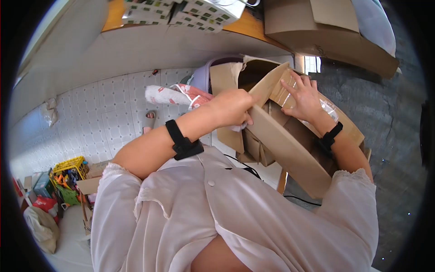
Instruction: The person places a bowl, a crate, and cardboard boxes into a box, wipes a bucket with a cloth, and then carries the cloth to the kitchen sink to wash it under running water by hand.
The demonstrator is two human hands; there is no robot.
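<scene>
Pale, loose cloth of the person's shirt (213, 195) comes closest, its buttoned front lying on the near side of the open cardboard box (285, 144) that both arms reach toward. The box sits right between the hands, its flaps standing up. On its left side, the left hand (233, 109) grips the upper edge of the long near panel, fingers curled tight over the cardboard. Across the opening, the right hand (303, 97) is open, fingers spread, over the inner face of the opposite wall; whether every fingertip touches it I can't tell. Each wrist wears a black band.

A glossy clear strip (328, 109) shows on the box's right-hand wall, and I can't make out any print on it. Beyond the box, a bigger carton (331, 36) bears a faint mark, too small to read. Left of that carton, also past the box, stands a white package (181, 13) patterned with green squares.

Just beside the box on its far left is a lavender tub (222, 63), with a pink-and-white cloth (179, 95) next to it. Well off to the box's left, a yellow crate (70, 167) holds a jumble of small things.
</scene>
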